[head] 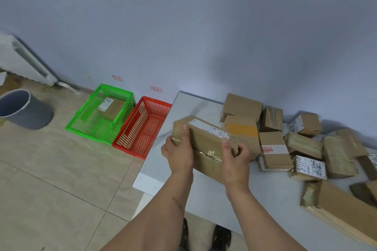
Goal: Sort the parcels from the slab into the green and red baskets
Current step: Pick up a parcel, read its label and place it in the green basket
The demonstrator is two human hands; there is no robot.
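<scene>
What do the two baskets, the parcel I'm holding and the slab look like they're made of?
Green basket and red basket: glossy moulded plastic, judging by the slotted lattice walls. Held parcel: brown cardboard with shiny clear tape and a white paper label. Slab: smooth, pale grey-veined, perhaps stone or tile.

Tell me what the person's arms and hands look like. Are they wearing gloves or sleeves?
No gloves and no sleeves in view: both forearms are bare right down to the left hand and right hand. No watch, rings or bracelets show. The fingers have short nails.
</scene>
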